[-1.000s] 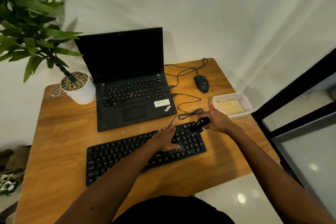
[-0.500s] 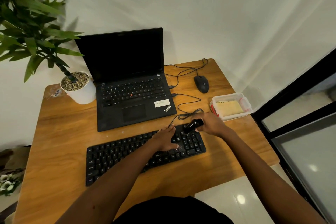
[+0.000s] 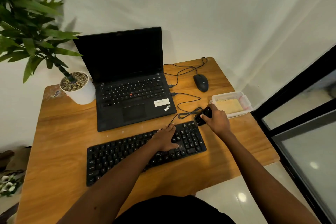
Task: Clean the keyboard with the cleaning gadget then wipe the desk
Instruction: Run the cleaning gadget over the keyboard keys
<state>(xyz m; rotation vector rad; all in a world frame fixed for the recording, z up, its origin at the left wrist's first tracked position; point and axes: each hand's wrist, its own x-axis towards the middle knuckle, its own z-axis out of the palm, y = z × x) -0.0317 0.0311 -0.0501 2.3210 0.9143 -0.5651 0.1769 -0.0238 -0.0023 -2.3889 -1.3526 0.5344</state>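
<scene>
- While both arms reach over the desk (image 3: 63, 142), the keyboard (image 3: 127, 152) lies on its 6 o'clock side. It sits slanted, with the right end further from the person than the left.
- The left hand (image 3: 166, 138) lies flat on the right part of the keyboard. Its fingers are straight and a little spread, pointing toward 1 o'clock, and it grips nothing.
- The right hand (image 3: 217, 121) is wrapped round the gadget (image 3: 202, 115), a small black thing, with the fingers curled about its body.
- The gadget is tilted, its upper end leaning toward 1 o'clock and its lower end at the keyboard's 1 o'clock corner. From here I cannot tell whether it touches the keys.
- The two hands are near each other but apart, the right at 2 o'clock from the left.
- A laptop (image 3: 131, 85) stands open at 12 o'clock from the keyboard, its screen dark.
- A cable (image 3: 189, 113) loops from the laptop's right side and bunches just beside the gadget.
- A mouse (image 3: 201, 82) rests at the desk's 1 o'clock.
- A clear box (image 3: 238, 113) sits at the desk's 3 o'clock edge, just behind the right hand, with a yellowish cloth (image 3: 230, 105) folded inside.
- A white pot (image 3: 81, 96) topped with pebbles stands at 10 o'clock, just beside the laptop. Its plant (image 3: 27, 29) spreads green leaves out past the desk's left side.
</scene>
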